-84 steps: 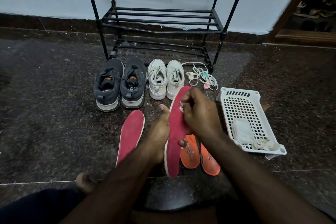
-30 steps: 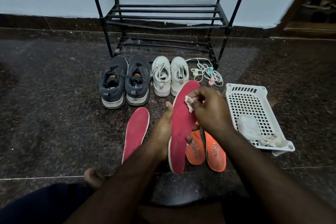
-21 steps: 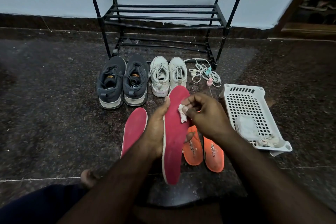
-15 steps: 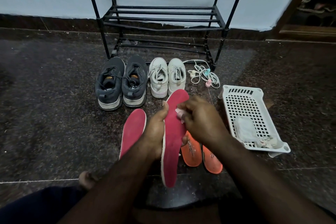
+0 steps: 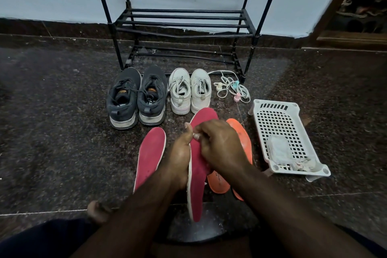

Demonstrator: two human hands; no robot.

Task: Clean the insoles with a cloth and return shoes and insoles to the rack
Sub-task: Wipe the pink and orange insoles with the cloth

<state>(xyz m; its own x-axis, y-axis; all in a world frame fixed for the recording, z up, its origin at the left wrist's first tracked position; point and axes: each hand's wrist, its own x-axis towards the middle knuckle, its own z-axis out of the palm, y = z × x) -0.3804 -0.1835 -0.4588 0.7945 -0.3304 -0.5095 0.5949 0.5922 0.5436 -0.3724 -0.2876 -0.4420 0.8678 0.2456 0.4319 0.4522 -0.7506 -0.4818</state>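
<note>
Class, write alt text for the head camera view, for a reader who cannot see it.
The left hand holds a red insole upright while the right hand presses a small white cloth against it. On the dark floor lie a second red insole, two orange insoles, grey sneakers, white sneakers, a white basket and a black rack.

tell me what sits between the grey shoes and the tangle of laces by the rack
The pair of white shoes, side by side on the floor, as the head view shows.
</note>
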